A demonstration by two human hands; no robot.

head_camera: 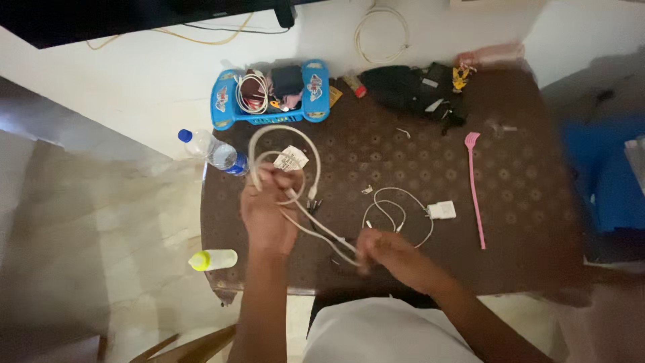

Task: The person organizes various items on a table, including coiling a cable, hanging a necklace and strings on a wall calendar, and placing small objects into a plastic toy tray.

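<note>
Left hand (267, 214), centre-left of the frame, pinches a coiled white cable (285, 158) looped above it; the cable's free length runs diagonally down-right to the right hand (390, 254), closed around it above the counter (524, 202).

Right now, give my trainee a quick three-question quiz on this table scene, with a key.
1. True or false: the left hand holds a coiled white cable.
2. Which lies right of the white charger: A) pink back scratcher, B) water bottle?
3. What colour is the car-shaped tray?

Key: 1. True. 2. A. 3. Blue.
</note>
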